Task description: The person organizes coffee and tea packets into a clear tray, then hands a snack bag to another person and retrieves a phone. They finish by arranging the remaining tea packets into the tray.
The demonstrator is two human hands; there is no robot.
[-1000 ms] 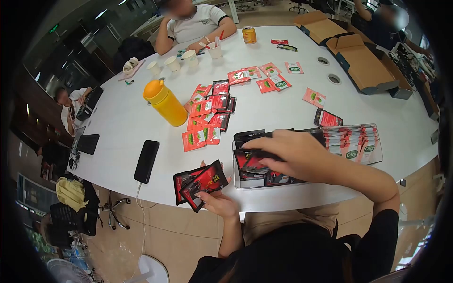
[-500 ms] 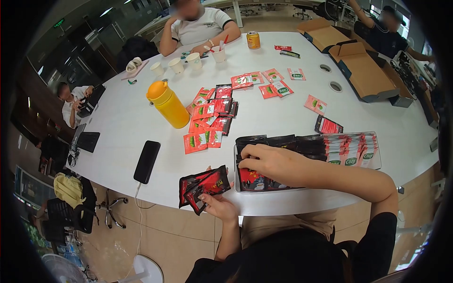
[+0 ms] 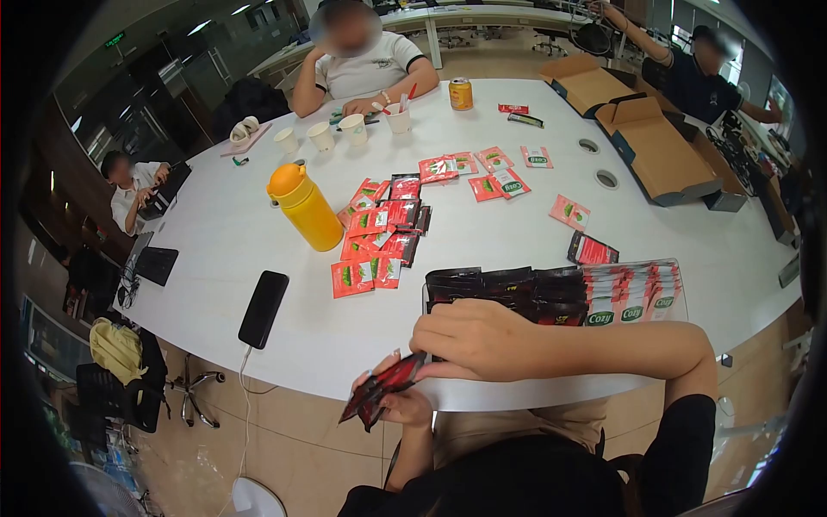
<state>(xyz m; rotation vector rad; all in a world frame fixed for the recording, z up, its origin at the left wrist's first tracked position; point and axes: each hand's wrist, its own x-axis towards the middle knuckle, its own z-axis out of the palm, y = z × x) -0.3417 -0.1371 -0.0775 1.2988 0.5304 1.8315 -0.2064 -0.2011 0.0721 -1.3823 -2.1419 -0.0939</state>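
Note:
My left hand (image 3: 408, 407) is closed around a few black-and-red sachets (image 3: 379, 389), tilted at the table's front edge. My right hand (image 3: 472, 340) reaches across to them, its fingers pinched at their upper end. Beneath and behind the right hand is a clear tray (image 3: 686, 303). Black sachets (image 3: 508, 283) stand packed in its left and middle, and pink-and-white Cozy sachets (image 3: 631, 293) fill its right side. My right hand and forearm hide the tray's front part.
Pink and black sachets (image 3: 366, 221) lie piled beside a yellow bottle (image 3: 307, 211). A phone (image 3: 264, 310) lies at left on its cable. Paper cups (image 3: 353, 130), a can (image 3: 461, 95) and open cardboard boxes (image 3: 659, 151) stand farther back. A person sits across the table.
My right hand has come out of the tray toward me and left, meeting the sachets in my left hand. Those sachets have turned from fanned flat to nearly edge-on.

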